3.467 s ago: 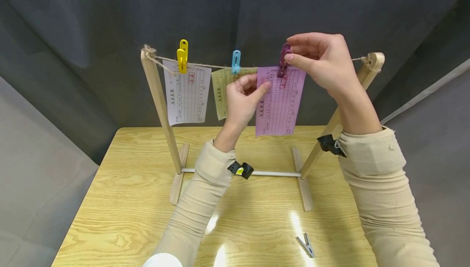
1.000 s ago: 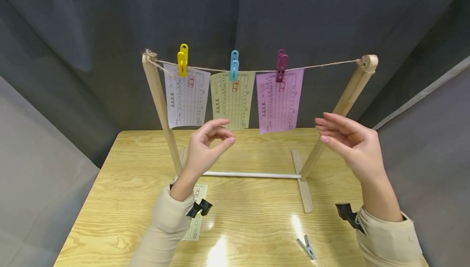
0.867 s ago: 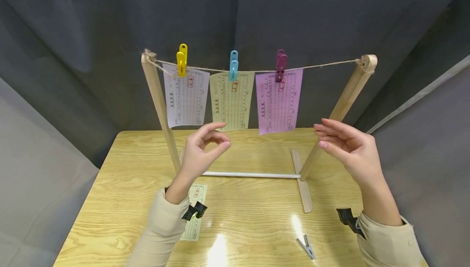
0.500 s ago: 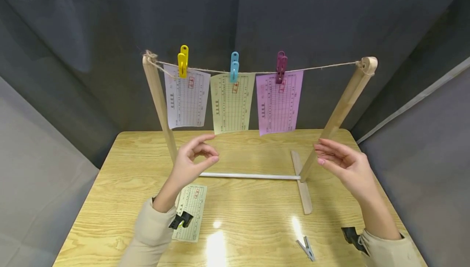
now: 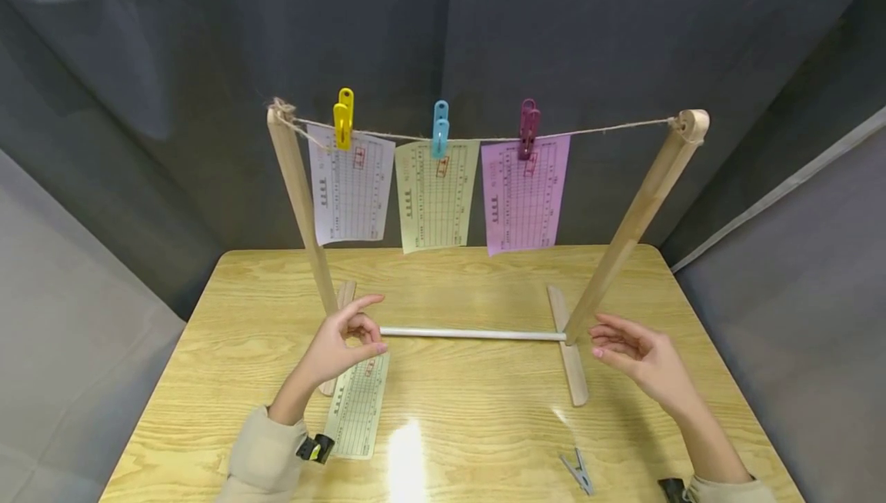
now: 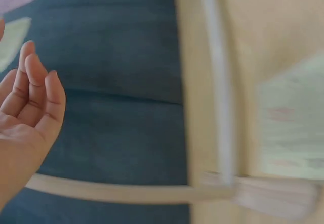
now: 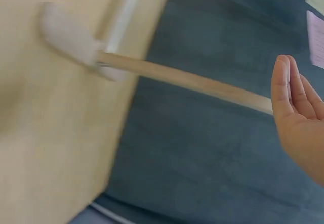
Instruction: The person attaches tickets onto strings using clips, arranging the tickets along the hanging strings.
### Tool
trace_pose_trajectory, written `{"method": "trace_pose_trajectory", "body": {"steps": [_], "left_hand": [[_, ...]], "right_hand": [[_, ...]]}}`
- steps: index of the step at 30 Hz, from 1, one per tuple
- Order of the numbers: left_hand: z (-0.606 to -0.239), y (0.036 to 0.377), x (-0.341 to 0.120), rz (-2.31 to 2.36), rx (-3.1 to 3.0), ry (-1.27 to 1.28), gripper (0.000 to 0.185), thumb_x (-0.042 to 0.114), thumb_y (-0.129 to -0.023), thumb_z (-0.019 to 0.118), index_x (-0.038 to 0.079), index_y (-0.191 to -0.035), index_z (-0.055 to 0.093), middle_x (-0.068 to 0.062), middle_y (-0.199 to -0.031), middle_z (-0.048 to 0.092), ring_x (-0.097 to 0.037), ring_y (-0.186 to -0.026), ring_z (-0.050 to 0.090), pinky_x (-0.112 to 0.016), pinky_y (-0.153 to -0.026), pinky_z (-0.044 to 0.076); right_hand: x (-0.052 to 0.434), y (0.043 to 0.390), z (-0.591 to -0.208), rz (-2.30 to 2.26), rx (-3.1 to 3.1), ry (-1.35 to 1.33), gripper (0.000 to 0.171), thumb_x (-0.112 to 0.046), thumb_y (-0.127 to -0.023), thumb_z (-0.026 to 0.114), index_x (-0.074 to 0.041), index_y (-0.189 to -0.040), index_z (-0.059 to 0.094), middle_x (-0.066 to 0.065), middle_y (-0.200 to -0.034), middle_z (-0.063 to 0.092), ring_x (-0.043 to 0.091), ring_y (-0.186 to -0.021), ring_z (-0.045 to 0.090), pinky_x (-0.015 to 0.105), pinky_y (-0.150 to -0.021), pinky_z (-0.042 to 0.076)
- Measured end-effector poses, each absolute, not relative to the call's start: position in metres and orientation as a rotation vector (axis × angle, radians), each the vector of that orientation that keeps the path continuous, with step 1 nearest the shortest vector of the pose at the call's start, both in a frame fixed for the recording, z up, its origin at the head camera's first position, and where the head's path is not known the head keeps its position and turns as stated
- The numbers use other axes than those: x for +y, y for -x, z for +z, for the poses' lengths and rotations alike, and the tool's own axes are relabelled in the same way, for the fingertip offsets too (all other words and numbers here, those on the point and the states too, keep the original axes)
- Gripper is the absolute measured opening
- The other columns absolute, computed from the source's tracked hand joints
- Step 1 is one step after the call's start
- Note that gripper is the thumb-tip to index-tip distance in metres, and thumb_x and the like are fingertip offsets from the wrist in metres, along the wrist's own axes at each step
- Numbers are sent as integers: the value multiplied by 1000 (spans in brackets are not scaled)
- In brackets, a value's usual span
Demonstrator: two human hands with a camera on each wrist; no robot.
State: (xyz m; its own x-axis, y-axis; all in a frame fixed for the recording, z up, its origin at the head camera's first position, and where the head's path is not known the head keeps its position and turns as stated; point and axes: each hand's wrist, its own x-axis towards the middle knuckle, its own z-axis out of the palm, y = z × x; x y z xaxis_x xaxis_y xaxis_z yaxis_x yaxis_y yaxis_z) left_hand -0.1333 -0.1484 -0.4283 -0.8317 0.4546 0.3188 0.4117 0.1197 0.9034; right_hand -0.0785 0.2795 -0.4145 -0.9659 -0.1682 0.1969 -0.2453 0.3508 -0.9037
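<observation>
My left hand [image 5: 339,341] hovers over the left foot of the stand, loosely bent and holding nothing. Just below it on the table lies a pale green printed slip [image 5: 358,411], its top end partly covered by the hand. My right hand [image 5: 640,357], also holding nothing, is in the air beside the right post. A grey-blue clothespin [image 5: 577,472] lies on the table at the front right. On the twine hang a white slip [image 5: 351,195] under a yellow clothespin [image 5: 344,120], a yellow-green slip [image 5: 438,203] under a blue clothespin [image 5: 440,130], and a pink slip [image 5: 524,203] under a purple clothespin [image 5: 529,130].
Two wooden posts, a left one [image 5: 301,211] and a right one [image 5: 633,226], carry the twine [image 5: 602,128]. A white rod [image 5: 471,334] joins their feet low over the wooden table [image 5: 471,411]. Dark curtain [image 5: 554,26] hangs behind.
Earlier, both hands were at the pink slip and purple clothespin on the twine. They have let go and come down toward the table, uncovering more of the pale green slip.
</observation>
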Motion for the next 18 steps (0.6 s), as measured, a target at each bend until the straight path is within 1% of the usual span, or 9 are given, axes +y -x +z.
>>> {"method": "trace_pose_trajectory", "body": {"steps": [4,7,9,11,13,14,16,18], "left_hand": [[-448,129,-155,1784,2312,-837,67,-8,-72,70,-15,-129,35,-25,-76,55,-11,-63,51,-25,-58,48],[-470,129,-162,1731,2327,-771,69,-6,-71,72,-12,-130,36,-24,-75,53,-10,-60,47,-22,-55,45],[-489,130,-169,1712,2345,-750,71,-3,-71,74,-10,-131,37,-19,-73,51,-9,-58,45,-22,-52,43],[-505,131,-176,1693,2364,-717,72,0,-71,75,-6,-132,38,-17,-72,50,-8,-56,43,-22,-49,41],[-521,133,-183,1677,2382,-696,72,5,-71,76,-4,-132,38,-17,-72,49,-7,-55,41,-21,-48,39],[-524,133,-185,1665,2396,-681,73,7,-71,77,-3,-132,39,-16,-72,49,-6,-55,41,-20,-48,39],[-530,134,-189,1630,2415,-636,73,10,-71,78,0,-132,40,-18,-73,48,-6,-55,41,-20,-48,39],[-534,135,-191,1589,2440,-603,73,14,-70,79,3,-132,42,-17,-73,48,-6,-55,40,-19,-49,38]], "right_hand": [[289,66,-443,1593,-2660,-333,46,-3,-82,65,13,-121,48,18,-100,61,12,-84,61,20,-72,49],[296,55,-468,1566,-2741,-265,47,-7,-81,67,12,-121,49,16,-97,60,11,-80,59,23,-69,49],[299,48,-484,1588,-2774,-197,49,-10,-81,68,10,-122,50,12,-96,60,9,-79,58,24,-67,49],[301,43,-498,1613,-2785,-146,50,-10,-81,68,9,-122,49,11,-96,59,9,-78,57,26,-65,49],[303,40,-508,1631,-2780,-94,50,-10,-81,68,9,-123,49,14,-96,58,9,-79,56,25,-64,48],[304,39,-512,1625,-2782,-70,50,-10,-81,68,9,-123,49,13,-96,57,9,-79,55,25,-63,47],[307,37,-518,1618,-2777,-28,51,-9,-80,68,9,-123,49,16,-96,57,11,-78,54,25,-62,46],[309,34,-522,1588,-2793,2,52,-10,-79,69,8,-124,49,15,-97,57,12,-78,53,24,-61,45]]}}
